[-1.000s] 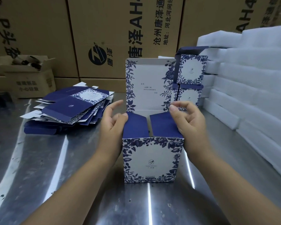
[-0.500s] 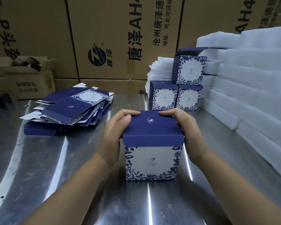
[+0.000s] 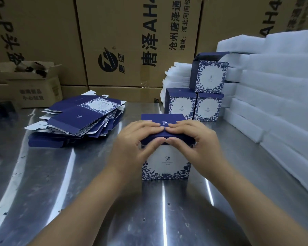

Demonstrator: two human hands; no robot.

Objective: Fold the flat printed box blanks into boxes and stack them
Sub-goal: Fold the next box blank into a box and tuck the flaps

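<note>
Box (image 3: pixel 165 162) standing mid-desk (image 3: pixel 78 192), left hand (image 3: pixel 132 146) and right hand (image 3: pixel 197 144) pinching its lid's (image 3: pixel 149 117) near edge, each grip clamping thumb under fingers, hands having slid nearer and together since before

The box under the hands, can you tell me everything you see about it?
The box looks like printed cardboard: a plain dark blue lid with a small white logo, and a white front with a blue leaf border and a tiny emblem. It stands upright on the shiny metal table, lid folded down. The left hand and right hand lay fingers across the lid, thumbs pinching its front edge.
</note>
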